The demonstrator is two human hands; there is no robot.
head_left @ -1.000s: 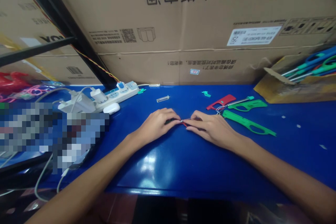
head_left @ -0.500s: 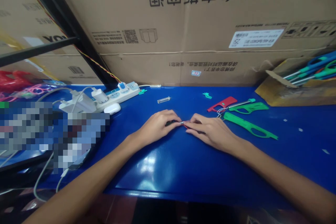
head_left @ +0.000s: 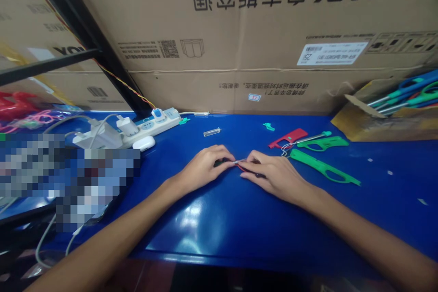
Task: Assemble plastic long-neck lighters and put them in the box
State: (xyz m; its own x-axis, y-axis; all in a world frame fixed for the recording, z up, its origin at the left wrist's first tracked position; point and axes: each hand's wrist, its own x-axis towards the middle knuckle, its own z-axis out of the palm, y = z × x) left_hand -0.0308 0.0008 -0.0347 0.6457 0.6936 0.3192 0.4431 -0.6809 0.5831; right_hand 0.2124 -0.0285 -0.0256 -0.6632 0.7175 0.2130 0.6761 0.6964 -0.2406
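Note:
Above the middle of the blue table, both hands meet fingertip to fingertip on thin wires (head_left: 242, 167), some of them red, with a small pale piece at the join. My left hand (head_left: 209, 164) is closed, pinching the left end between thumb and forefinger. From the other side, my right hand (head_left: 273, 169) pinches the wires; a dark part shows under its fingers, too covered to name. Just right of it lie a red handle-shaped plastic shell (head_left: 289, 138), a metal rod (head_left: 310, 138) with a green tip and white wires, and two green plastic shells (head_left: 325, 167).
A clear plastic piece (head_left: 212, 132) and a small green part (head_left: 268, 126) lie behind the hands. An open cardboard box (head_left: 379, 123) of metal-rod tools stands far right. Left are a power strip (head_left: 160, 121), a white case (head_left: 143, 143) and blurred screens. A large carton (head_left: 219, 54) walls the back.
The fingertips stay together on the wires, with only a slight shift of the right fingers. The whole view has moved a little; the things on the table lie as before.

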